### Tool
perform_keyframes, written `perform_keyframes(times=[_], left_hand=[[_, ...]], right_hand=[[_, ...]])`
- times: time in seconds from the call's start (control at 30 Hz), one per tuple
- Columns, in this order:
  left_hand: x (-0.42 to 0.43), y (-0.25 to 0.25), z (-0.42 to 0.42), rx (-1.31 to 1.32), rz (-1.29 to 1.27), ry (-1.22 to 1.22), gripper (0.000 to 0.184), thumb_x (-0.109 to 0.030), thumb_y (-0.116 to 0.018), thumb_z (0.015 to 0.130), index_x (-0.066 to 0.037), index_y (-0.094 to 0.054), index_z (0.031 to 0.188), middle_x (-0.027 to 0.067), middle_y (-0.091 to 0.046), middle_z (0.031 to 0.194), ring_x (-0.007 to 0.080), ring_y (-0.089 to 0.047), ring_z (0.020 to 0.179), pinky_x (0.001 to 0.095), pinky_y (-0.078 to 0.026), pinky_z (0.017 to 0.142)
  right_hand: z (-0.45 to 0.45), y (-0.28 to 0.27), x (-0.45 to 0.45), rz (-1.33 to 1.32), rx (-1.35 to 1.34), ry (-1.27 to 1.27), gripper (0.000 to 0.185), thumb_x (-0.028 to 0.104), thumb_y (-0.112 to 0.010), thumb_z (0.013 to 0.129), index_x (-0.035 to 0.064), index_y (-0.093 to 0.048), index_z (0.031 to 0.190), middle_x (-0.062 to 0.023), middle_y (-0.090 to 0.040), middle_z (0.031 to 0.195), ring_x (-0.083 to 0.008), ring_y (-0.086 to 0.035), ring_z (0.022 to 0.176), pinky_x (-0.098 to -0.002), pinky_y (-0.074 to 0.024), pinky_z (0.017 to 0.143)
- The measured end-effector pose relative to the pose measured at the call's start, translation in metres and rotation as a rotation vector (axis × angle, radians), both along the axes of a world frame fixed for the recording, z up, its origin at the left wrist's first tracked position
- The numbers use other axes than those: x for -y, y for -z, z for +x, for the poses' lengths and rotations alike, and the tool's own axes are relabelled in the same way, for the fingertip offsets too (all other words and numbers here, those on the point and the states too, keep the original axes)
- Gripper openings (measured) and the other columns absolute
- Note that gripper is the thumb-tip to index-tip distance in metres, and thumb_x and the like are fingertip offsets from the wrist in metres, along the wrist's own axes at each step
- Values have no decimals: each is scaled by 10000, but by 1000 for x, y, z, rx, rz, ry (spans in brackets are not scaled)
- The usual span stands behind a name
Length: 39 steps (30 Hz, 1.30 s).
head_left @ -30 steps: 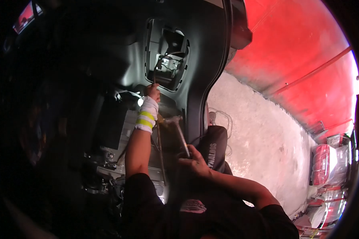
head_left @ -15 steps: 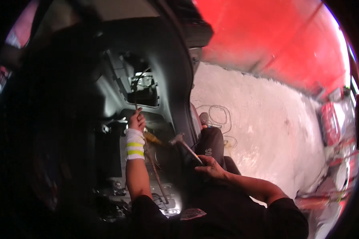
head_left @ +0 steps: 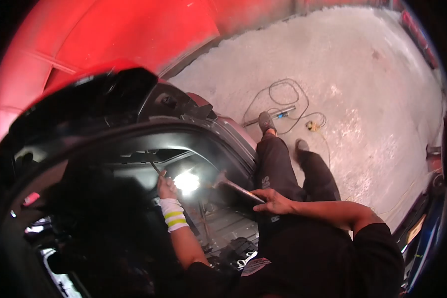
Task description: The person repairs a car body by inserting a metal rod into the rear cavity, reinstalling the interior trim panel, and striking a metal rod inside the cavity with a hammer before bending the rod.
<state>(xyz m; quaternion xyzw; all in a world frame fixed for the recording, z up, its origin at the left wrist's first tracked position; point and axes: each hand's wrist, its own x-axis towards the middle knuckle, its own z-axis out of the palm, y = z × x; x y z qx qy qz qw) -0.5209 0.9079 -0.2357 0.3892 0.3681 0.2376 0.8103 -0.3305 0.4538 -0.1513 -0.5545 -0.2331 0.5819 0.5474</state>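
Note:
My left hand (head_left: 167,187), with a white band with yellow stripes at the wrist, is closed around a thin dark metal rod (head_left: 155,168). The rod's upper end points toward an opening (head_left: 151,156) in the vehicle's inner side panel; whether it touches anything there I cannot tell. My right hand (head_left: 274,201) grips the handle of a hammer (head_left: 242,191) in front of my thigh. Its head is smeared by motion and lies to the left, over the vehicle's interior. A glaring white light (head_left: 186,182) shines just right of my left hand.
The vehicle's dark body edge (head_left: 223,144) curves between its interior and the pale floor (head_left: 362,99). A looped cable (head_left: 303,94) and a long tool with a blue part (head_left: 283,114) lie by my foot. A red wall (head_left: 134,35) stands behind.
My view has swung, bringing more floor and both my legs into sight. Both hands keep their holds. The hammer has tilted flatter, and the panel opening now appears at a steeper angle.

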Motion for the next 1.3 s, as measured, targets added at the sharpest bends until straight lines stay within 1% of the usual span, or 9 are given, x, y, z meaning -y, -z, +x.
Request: perform_keyframes(times=[0.2, 0.23, 0.47, 0.5, 0.77, 1.1, 1.17, 1.2, 1.3], left_hand=[[2, -6, -1, -26, -55, -15, 459, -420, -565, 972, -145, -506, 1335, -25, -415, 659, 88, -345, 468, 258, -302, 393], [5, -12, 2, -86, -48, -44, 336, -367, -440, 1041, -154, -531, 1285, -30, -378, 639, 88, -310, 456, 246, -286, 385], [13, -39, 15, -304, 8, -68, 391, -376, -483, 1024, -131, -496, 1329, -30, -360, 618, 82, -315, 455, 259, -303, 396], [25, -45, 29, -386, 45, -147, 340, -364, -404, 1059, -132, -519, 1280, -45, -306, 598, 70, -229, 439, 241, -222, 382], [23, -40, 30, -391, 87, -153, 359, -379, -471, 1034, -119, -531, 1274, -51, -286, 582, 63, -261, 442, 236, -229, 388], [24, -22, 21, -254, 31, -187, 324, -341, -497, 1029, -106, -571, 1241, -68, -348, 581, 49, -270, 425, 231, -215, 368], [12, -6, 12, -165, 1, -174, 368, -343, -517, 1018, -98, -551, 1292, -65, -373, 617, 49, -287, 447, 224, -234, 387], [19, -19, 19, -137, -74, -249, 316, -258, -488, 1028, -42, -627, 1212, -64, -431, 602, 40, -330, 464, 201, -235, 409], [16, 9, 7, 25, -107, -266, 291, -222, -511, 1004, -45, -633, 1201, -17, -541, 717, 62, -414, 514, 205, -311, 451]], right_hand=[[29, 9, 0, 101, -98, -6, 494, 99, -688, 892, 37, -514, 1349, -11, -558, 703, -78, -512, 611, -270, -427, 548], [33, 10, -1, 123, -101, 6, 495, 92, -687, 893, 41, -513, 1354, -9, -558, 706, -76, -510, 609, -268, -428, 545], [59, 9, -5, 23, -362, -51, 523, 91, -677, 909, 61, -486, 1395, -1, -548, 707, -63, -514, 599, -257, -438, 548], [58, 11, -5, 31, -354, -53, 530, 91, -678, 909, 64, -481, 1401, 0, -547, 705, -64, -513, 594, -256, -438, 546], [61, 13, -8, -10, -426, -62, 580, 68, -679, 904, 90, -458, 1440, 12, -526, 717, -65, -495, 569, -246, -432, 529], [38, -17, -23, -176, -178, -112, 537, 36, -681, 885, 64, -511, 1393, 3, -563, 759, -59, -519, 628, -232, -429, 546], [30, -20, -30, -173, -54, -126, 510, 45, -668, 890, 37, -516, 1377, -10, -597, 802, -88, -551, 682, -255, -459, 601], [28, -24, -32, -171, 6, -131, 498, 49, -661, 892, 24, -519, 1369, -16, -614, 824, -103, -567, 709, -267, -475, 628], [33, -43, -51, 6, 472, -229, 466, 62, -630, 889, -5, -529, 1339, -80, -662, 900, -180, -613, 776, -322, -502, 714]])
